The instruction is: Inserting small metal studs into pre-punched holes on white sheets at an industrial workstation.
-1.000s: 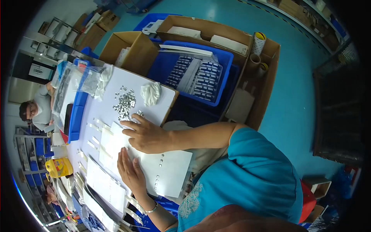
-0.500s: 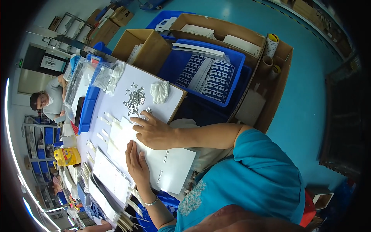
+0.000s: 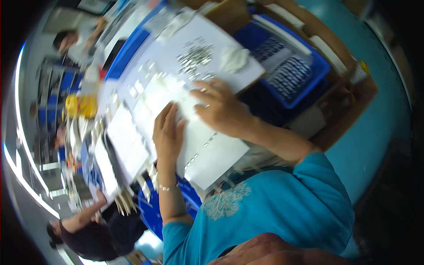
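Note:
My left hand (image 3: 168, 132) lies on the white sheet (image 3: 216, 159) with its fingers stretched out, pressing near the sheet's left side. My right hand (image 3: 218, 108) is over the far right part of the sheet, fingers bent and apart. A bright glint shows between its fingers; blur hides whether it is a metal piece touching them. Small shiny metal pieces (image 3: 191, 162) sit in short rows on the sheet. Beyond my right hand lies a loose pile of the same small metal pieces (image 3: 196, 57) on the white table (image 3: 221, 37).
Right of the pile is a crumpled white cloth (image 3: 234, 60). A blue bin (image 3: 289, 104) of dark-and-white printed strips stands beyond the table's right edge, within cardboard boxes (image 3: 353, 115). More white sheets (image 3: 127, 137) lie to the left, near a yellow jug (image 3: 81, 106). Two other people are at the left.
The view has swung, so the table appears further right and higher, and a second person shows at lower left. My right hand has drawn back slightly from the pile; my left stays on the sheet.

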### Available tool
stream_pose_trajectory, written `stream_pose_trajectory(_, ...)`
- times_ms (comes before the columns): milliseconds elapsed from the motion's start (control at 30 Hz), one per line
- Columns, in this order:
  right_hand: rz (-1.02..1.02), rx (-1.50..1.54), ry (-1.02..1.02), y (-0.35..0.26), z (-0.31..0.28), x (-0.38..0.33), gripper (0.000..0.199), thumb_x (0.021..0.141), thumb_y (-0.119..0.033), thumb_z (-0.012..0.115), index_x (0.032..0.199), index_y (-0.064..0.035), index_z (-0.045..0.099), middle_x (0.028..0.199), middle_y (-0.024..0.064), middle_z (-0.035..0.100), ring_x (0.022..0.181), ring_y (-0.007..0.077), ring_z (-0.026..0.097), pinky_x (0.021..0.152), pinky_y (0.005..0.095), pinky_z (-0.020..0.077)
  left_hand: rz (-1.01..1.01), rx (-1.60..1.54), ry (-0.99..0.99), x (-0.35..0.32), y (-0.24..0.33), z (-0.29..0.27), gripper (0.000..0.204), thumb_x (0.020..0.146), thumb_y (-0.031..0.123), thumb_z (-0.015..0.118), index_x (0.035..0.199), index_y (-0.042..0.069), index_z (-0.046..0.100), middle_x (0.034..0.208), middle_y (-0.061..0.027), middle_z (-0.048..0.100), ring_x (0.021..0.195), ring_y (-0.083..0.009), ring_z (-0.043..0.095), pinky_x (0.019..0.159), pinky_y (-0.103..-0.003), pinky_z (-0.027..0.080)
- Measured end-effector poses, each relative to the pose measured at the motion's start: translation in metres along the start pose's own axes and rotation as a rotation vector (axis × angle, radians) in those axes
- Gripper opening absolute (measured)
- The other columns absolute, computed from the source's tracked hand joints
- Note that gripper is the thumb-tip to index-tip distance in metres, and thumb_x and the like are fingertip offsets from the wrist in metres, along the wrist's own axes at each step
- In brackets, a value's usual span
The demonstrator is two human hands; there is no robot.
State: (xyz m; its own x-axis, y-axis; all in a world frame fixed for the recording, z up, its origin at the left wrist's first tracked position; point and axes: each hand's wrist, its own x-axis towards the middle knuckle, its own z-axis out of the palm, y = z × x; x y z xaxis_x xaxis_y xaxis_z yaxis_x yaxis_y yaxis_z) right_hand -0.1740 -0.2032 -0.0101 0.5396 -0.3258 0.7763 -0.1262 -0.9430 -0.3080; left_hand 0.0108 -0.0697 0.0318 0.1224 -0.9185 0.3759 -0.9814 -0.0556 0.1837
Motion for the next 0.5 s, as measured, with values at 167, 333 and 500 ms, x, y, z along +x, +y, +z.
stream_pose_trajectory(167, 0.054, 0.053, -0.018, 0.004, -0.01, -0.005, 0.013, 0.084, -0.008, 0.081, 0.096, -0.0032, 0.078, 0.132, 0.0141, 0.068, 0.138, 0.0351, 0.056, 0.113, 0.0568, 0.0438, 0.013, 0.07, -0.045, 0.016, 0.012, 0.001, 0.049, 0.098, 0.032, 0.076, 0.144, 0.018, 0.068, 0.144, -0.0104, 0.066, 0.116, -0.0337, 0.063, 0.103, -0.044, 0.053)
stream_pose_trajectory(333, 0.092, 0.13, -0.034, 0.003, -0.009, -0.004, 0.015, 0.086, -0.008, 0.083, 0.099, -0.0026, 0.079, 0.135, 0.0141, 0.067, 0.143, 0.0353, 0.052, 0.115, 0.0576, 0.042, 0.007, 0.114, -0.062, 0.015, 0.012, -0.002, 0.045, 0.102, 0.037, 0.072, 0.145, 0.023, 0.07, 0.143, -0.0091, 0.066, 0.115, -0.0326, 0.062, 0.102, -0.044, 0.052)
stream_pose_trajectory(500, 0.098, 0.133, -0.034, 0.002, -0.01, -0.006, 0.015, 0.085, -0.008, 0.083, 0.099, -0.0027, 0.08, 0.136, 0.0132, 0.067, 0.143, 0.0349, 0.053, 0.116, 0.0578, 0.0416, -0.002, 0.076, -0.04, 0.009, 0.009, 0.005, 0.049, 0.098, 0.04, 0.075, 0.143, 0.022, 0.071, 0.142, -0.0109, 0.066, 0.114, -0.0331, 0.063, 0.101, -0.044, 0.053)
